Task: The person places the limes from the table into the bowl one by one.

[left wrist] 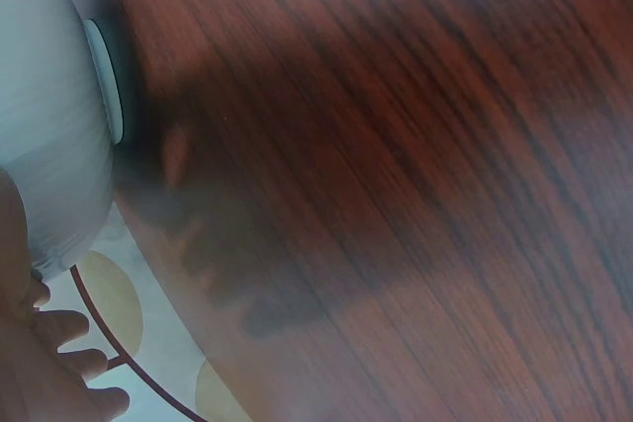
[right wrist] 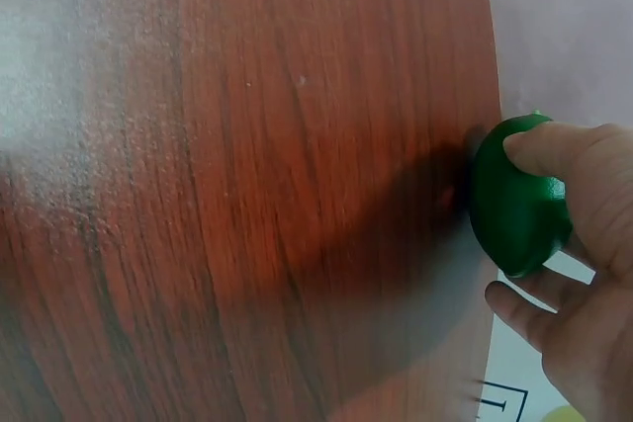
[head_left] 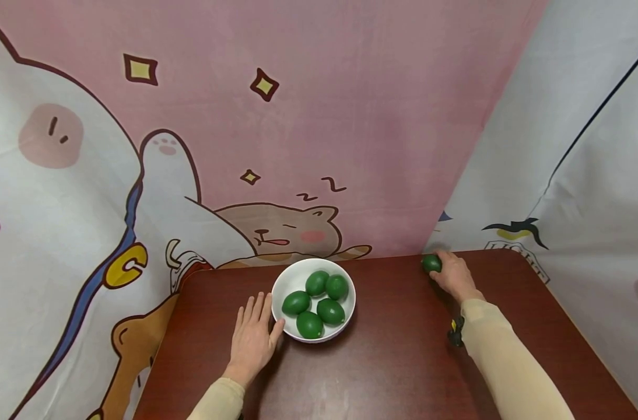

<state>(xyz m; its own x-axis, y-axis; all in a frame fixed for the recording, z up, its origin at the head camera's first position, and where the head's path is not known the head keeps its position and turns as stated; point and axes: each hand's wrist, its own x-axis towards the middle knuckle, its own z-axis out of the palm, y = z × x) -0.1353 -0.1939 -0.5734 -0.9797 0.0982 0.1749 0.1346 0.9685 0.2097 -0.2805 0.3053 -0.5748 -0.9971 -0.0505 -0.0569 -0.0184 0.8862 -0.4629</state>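
Note:
A white bowl [head_left: 277,294] holding several green limes [head_left: 330,311] stands near the back edge of the table, left of its middle. My left hand [head_left: 253,338] is at the bowl's left side, fingers straight, thumb by the rim. In the left wrist view its fingertips show beside the bowl's outer wall [left wrist: 59,116]. At the far right back of the table my right hand [head_left: 455,275] holds a single green lime [right wrist: 514,200]. In the right wrist view the thumb lies over the lime and the other fingers are behind it, partly hidden.
The reddish-brown wooden table [head_left: 382,361] ends at a cloth backdrop [head_left: 392,146] with cartoon animals, which also hangs along both sides. A dark band [head_left: 456,332] is worn on the right wrist.

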